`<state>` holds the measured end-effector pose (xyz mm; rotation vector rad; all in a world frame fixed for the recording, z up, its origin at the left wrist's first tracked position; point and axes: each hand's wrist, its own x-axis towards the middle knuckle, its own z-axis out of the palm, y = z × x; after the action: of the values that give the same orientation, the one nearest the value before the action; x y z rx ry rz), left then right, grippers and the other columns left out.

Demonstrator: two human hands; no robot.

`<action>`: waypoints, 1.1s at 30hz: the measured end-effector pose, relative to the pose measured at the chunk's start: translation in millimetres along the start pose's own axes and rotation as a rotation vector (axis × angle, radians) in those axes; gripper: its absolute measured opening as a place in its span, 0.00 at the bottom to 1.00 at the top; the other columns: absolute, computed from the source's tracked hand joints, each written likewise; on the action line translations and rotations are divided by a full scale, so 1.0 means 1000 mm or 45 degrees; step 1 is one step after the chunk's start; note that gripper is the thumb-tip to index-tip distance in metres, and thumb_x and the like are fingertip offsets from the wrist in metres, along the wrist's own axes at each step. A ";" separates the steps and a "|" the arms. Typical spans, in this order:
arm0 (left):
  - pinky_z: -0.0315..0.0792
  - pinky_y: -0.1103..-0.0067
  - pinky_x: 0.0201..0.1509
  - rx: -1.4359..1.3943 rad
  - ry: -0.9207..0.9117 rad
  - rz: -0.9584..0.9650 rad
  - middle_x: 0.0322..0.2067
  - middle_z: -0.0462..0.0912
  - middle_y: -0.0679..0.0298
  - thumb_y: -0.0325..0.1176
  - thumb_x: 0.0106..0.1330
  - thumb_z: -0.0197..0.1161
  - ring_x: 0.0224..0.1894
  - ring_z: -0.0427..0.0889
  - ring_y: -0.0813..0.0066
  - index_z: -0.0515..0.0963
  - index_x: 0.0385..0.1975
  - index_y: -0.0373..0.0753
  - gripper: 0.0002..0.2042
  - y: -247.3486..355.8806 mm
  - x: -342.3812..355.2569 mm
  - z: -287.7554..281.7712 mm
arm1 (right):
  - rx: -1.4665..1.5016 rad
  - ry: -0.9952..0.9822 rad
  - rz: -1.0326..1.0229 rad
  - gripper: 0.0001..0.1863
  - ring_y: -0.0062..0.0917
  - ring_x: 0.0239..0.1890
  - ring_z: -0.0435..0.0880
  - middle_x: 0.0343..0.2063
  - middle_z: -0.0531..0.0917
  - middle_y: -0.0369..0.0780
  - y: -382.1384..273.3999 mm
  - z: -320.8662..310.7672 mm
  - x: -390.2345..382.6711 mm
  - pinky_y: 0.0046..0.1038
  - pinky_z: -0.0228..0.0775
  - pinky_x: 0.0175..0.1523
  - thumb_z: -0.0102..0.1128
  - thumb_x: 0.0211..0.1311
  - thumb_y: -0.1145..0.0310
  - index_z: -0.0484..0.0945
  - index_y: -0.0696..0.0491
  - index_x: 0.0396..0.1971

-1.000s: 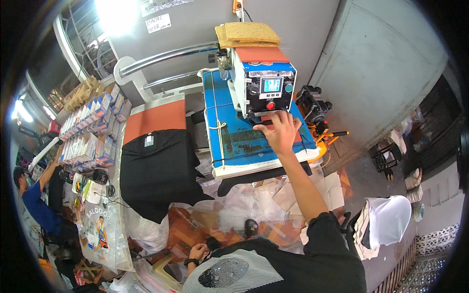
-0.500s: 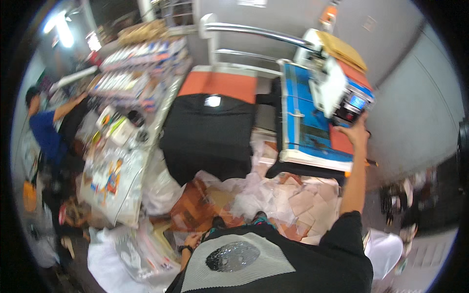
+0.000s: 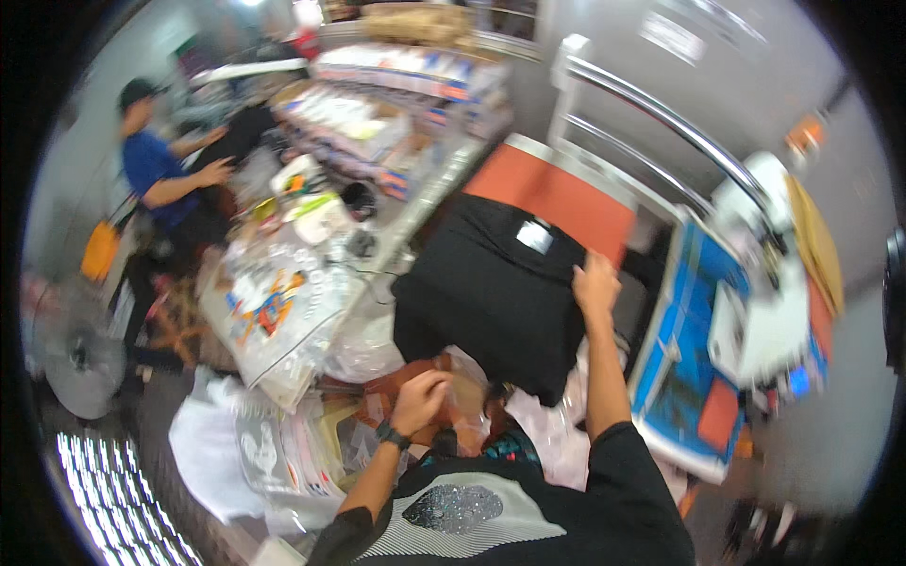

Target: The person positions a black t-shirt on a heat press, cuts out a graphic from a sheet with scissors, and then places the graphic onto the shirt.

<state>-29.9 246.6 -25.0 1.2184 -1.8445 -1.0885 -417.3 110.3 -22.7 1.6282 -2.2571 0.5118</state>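
Observation:
A black T-shirt (image 3: 491, 292) lies spread over an orange press platen (image 3: 557, 193), collar tag up. My right hand (image 3: 595, 281) rests on the shirt's right edge, fingers curled on the cloth. My left hand (image 3: 420, 398), a black band at the wrist, is low in front of me, closed on a clear plastic bag (image 3: 462, 377) above a heap of bags. To the right stands a heat press with a blue platen (image 3: 689, 377) and a white head (image 3: 764, 311).
A long table (image 3: 283, 302) at left carries printed transfer sheets, cups and stacked packets. A person in a blue shirt (image 3: 156, 170) works at its far end. A fan (image 3: 80, 363) stands at the lower left. White garments and bags pile below the table.
The view has swung left. My right hand left the heat press's control head and came over to the black T-shirt. My left hand rose to the plastic bag.

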 end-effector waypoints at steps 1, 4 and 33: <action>0.77 0.72 0.47 0.012 -0.013 0.039 0.39 0.85 0.54 0.28 0.67 0.58 0.42 0.85 0.60 0.81 0.40 0.34 0.08 0.025 0.033 -0.002 | -0.102 -0.288 0.227 0.23 0.45 0.51 0.80 0.49 0.79 0.47 -0.015 0.006 0.015 0.47 0.75 0.48 0.66 0.58 0.54 0.78 0.51 0.49; 0.75 0.68 0.44 0.134 0.112 0.418 0.36 0.83 0.57 0.30 0.66 0.59 0.39 0.83 0.60 0.81 0.39 0.37 0.07 0.068 0.152 0.024 | 0.096 -0.262 0.233 0.18 0.46 0.49 0.77 0.43 0.78 0.46 0.014 0.012 0.028 0.48 0.72 0.49 0.69 0.54 0.56 0.82 0.53 0.40; 0.70 0.63 0.49 0.412 1.077 -0.323 0.42 0.79 0.51 0.42 0.67 0.62 0.45 0.77 0.54 0.79 0.42 0.33 0.16 -0.192 0.314 -0.113 | 0.279 -0.208 0.327 0.10 0.42 0.48 0.79 0.41 0.80 0.48 0.051 0.025 0.025 0.36 0.68 0.57 0.53 0.68 0.72 0.79 0.57 0.44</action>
<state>32.4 -120.5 -123.2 1.7810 -1.2351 -0.2758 -474.5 92.7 -38.9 1.5332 -2.6317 0.7363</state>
